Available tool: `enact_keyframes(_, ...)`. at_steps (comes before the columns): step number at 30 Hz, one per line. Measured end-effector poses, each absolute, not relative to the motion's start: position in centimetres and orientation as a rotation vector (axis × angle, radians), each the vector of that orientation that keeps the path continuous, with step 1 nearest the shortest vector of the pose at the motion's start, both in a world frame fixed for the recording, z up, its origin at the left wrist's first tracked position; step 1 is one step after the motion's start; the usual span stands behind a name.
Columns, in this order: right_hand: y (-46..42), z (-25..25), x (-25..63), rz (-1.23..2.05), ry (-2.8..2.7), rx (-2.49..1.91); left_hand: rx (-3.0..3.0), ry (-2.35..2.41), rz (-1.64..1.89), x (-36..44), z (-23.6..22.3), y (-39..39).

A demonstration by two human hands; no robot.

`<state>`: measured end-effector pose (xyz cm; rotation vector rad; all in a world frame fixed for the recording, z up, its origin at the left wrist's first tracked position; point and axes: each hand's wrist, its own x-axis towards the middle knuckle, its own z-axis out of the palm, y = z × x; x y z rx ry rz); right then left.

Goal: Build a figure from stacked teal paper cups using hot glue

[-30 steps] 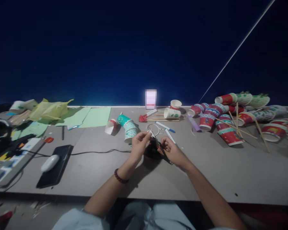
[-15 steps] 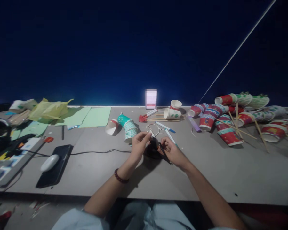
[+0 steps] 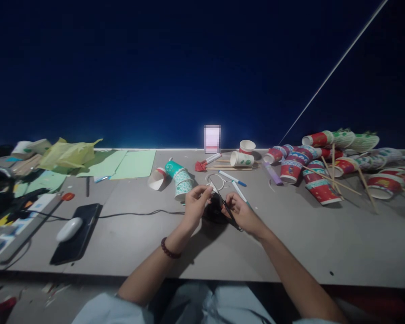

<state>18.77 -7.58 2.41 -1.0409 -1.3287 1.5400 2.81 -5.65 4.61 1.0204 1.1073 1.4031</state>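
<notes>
My left hand [image 3: 195, 204] and my right hand [image 3: 241, 212] meet over the middle of the grey table [image 3: 290, 243]. The left hand pinches a small white piece with thumb and fingertips. A thin dark tool [image 3: 227, 207], which looks like scissors or a pen, is gripped in the right hand and points up-left toward that white piece. A dark object [image 3: 213, 211] lies on the table between and under the hands; I cannot make out what it is. A white paper ring [image 3: 216, 180] lies just behind the hands.
Teal paper cups [image 3: 180, 177] lie behind my left hand, red cups with wooden sticks [image 3: 319, 177] fill the right. Blue-capped markers [image 3: 232, 178], a phone [image 3: 77, 231] with a white mouse [image 3: 69, 228] and a cable [image 3: 135, 213] lie left. Green paper sheets [image 3: 131, 164] sit far left.
</notes>
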Motion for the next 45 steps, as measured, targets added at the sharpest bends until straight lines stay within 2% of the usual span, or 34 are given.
enact_keyframes(39,-7.61,1.94,18.19,1.587,-1.253,-1.007,0.993,1.148,1.402,3.13,4.44,-5.92)
enact_keyframes(45,-7.05,1.81,18.21,1.488,-1.158,-1.074,1.000,1.143,1.383,3.11,4.25,-5.93)
